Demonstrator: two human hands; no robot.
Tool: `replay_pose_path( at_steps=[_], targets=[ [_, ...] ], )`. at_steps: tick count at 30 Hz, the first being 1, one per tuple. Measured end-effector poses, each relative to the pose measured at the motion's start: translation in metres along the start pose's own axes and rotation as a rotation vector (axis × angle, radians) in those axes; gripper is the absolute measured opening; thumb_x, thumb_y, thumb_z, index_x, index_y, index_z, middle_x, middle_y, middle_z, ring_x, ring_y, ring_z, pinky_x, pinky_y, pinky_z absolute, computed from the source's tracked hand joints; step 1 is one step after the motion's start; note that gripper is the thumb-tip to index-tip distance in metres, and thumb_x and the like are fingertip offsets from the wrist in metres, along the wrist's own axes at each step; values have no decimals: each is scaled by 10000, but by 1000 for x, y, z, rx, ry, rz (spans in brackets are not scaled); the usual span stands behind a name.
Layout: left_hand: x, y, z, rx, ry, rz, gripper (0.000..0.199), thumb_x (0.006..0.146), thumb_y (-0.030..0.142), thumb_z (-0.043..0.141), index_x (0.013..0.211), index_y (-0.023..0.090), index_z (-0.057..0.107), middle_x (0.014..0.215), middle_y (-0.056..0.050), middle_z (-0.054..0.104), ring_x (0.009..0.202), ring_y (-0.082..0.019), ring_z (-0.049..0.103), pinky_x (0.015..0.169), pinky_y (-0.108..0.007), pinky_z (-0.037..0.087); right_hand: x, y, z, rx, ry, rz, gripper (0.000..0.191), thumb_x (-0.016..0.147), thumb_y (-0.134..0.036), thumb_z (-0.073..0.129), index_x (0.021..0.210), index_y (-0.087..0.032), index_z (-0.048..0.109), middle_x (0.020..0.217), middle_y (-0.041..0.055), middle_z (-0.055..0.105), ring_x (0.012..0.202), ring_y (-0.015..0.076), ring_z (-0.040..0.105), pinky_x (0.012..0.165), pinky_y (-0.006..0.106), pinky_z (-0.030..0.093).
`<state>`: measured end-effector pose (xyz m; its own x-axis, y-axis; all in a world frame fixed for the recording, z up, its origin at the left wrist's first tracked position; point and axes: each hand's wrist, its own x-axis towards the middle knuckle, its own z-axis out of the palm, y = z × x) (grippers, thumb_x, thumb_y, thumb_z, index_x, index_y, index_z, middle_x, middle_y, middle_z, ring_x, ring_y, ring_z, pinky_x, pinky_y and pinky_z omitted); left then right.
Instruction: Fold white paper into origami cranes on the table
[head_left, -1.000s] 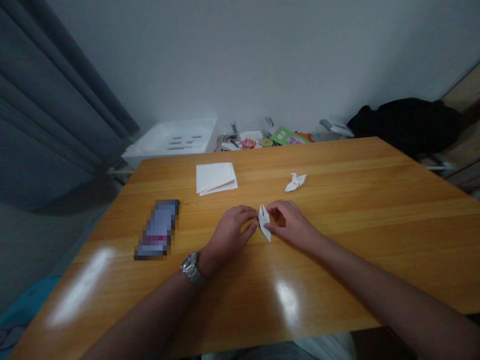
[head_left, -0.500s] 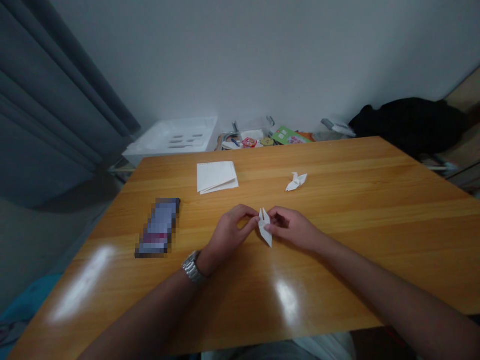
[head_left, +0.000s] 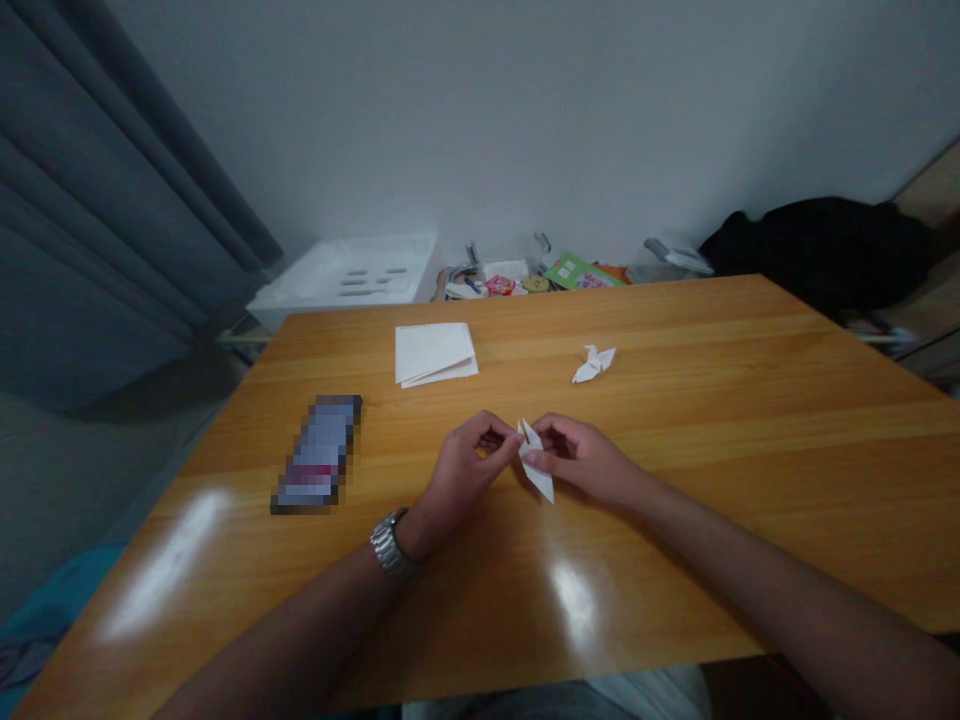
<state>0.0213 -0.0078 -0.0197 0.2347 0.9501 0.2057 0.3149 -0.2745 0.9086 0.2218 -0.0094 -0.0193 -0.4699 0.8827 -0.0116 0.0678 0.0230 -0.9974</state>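
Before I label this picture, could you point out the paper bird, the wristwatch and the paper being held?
Paper bird [head_left: 595,364]: head view, middle of its body.
Wristwatch [head_left: 388,545]: head view, its metal band.
Held paper [head_left: 540,480]: head view, its lower part.

– What carries the things on your feed?
– I see a wooden tabletop [head_left: 720,410], orange-brown and glossy, with two bright reflections [head_left: 574,604] on it
– And what lies there?
– On the left I make out a dark-edged phone [head_left: 319,455], its screen pixelated; farther back, some folded white paper [head_left: 433,350], faintly lined; to the right of that, well apart from it, a small white paper bird [head_left: 595,364], wings spread
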Motion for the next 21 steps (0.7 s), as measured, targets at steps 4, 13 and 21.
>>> replay_pose_path(
  at_steps=[4, 13, 21],
  targets=[
    [-1, 1, 2, -11, -19, 12, 195, 897, 328, 667, 812, 155, 636, 798, -27, 688, 732, -141, 637, 687, -235, 497, 0, -5, 2, -40, 61, 2, 286, 830, -428, 733, 879, -171, 617, 778, 1, 592, 711, 141, 528, 649, 268, 422],
    [-1, 2, 0, -154, -39, 38, 178, 934, 327, 623, 955, 151, 634, 951, -71, 692, 878, -170, 660, 818, -286, 528, -1, -5, -2, 113, 35, 71, 357, 824, -495, 727, 895, -167, 604, 730, -24, 544, 614, 106, 477, 549, 241, 354],
    [-2, -2, 2, -251, -67, 52, 176, 931, 325, 638, 977, 156, 620, 968, -67, 682, 896, -165, 657, 837, -290, 524, -3, -6, -1, 175, -16, 137, 405, 790, -515, 761, 921, -155, 630, 740, -15, 572, 621, 106, 497, 556, 238, 357]
  ],
)
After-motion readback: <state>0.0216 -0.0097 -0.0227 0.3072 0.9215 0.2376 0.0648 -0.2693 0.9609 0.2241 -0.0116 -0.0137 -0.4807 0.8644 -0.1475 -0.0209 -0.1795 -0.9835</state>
